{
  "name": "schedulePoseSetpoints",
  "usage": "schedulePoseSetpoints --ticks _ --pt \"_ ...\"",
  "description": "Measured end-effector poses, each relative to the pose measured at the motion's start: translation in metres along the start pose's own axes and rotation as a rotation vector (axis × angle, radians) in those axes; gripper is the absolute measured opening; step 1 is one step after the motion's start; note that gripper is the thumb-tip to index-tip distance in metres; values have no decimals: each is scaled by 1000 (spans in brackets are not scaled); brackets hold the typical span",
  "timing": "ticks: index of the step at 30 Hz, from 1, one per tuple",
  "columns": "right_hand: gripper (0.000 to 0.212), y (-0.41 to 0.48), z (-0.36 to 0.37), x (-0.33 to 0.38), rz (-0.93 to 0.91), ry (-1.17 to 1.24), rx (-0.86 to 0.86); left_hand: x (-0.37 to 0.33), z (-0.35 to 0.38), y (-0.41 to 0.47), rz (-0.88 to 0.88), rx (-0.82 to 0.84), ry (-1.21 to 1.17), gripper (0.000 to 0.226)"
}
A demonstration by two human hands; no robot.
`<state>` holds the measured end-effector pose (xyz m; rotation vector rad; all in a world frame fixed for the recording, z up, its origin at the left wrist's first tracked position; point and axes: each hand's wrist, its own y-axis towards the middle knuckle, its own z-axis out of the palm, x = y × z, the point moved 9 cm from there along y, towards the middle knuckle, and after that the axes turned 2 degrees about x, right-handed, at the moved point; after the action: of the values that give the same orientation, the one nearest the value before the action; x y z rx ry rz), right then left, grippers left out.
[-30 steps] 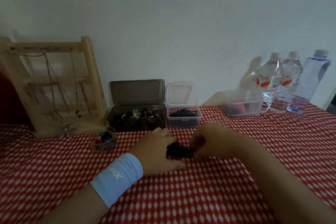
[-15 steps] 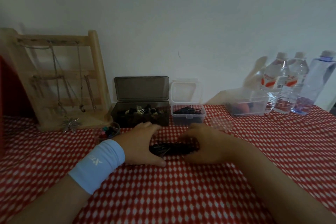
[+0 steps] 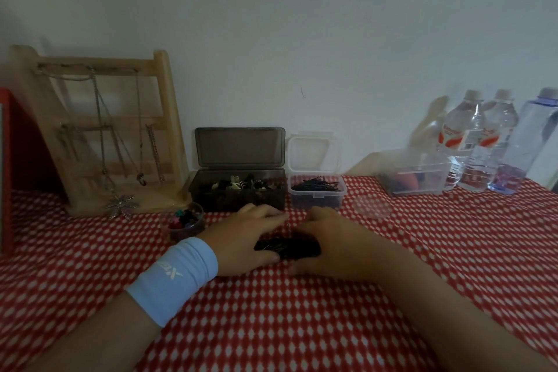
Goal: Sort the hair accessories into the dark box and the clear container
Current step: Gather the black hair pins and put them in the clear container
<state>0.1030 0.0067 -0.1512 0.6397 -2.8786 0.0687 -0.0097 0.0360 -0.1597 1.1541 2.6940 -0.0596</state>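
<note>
Cupping pins (image 3: 287, 248) toward table (image 3: 271, 326) back edge with curled left hand (image 3: 241, 238) and right hand (image 3: 335, 243); liable to scatter if lifted loosely.

On the bench (image 3: 302, 326), a heap of black metal hairpins (image 3: 287, 248) lay between the left hand (image 3: 241, 238) and the right hand (image 3: 338, 241), which cupped it from either side. Behind the hands stood the dark translucent plastic box (image 3: 238, 193), with the clear square plastic container (image 3: 315, 193) just to its right. A ladder-shaped wooden jewellery stand (image 3: 99, 130) stood left of the box, with a small round clear cup (image 3: 185, 222) before it. Three clear plastic bottles (image 3: 462, 142) stood at the far right against the wall.
</note>
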Motion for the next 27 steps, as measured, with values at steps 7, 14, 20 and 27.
schedulePoseSetpoints --ticks 7,14,20,27 --pt "29 5 -3 7 -24 30 17 0 -7 -1 1 -99 -51 29" --pt "37 11 -1 17 -42 -22 -2 -3 -9 -1 35 -141 -117 25" --pt "32 14 -2 12 -25 -20 -6 7 -12 -5 -31 -147 -221 58" --pt "21 2 -9 -17 47 152 -90 17 -10 -7 -80 -171 -310 23"
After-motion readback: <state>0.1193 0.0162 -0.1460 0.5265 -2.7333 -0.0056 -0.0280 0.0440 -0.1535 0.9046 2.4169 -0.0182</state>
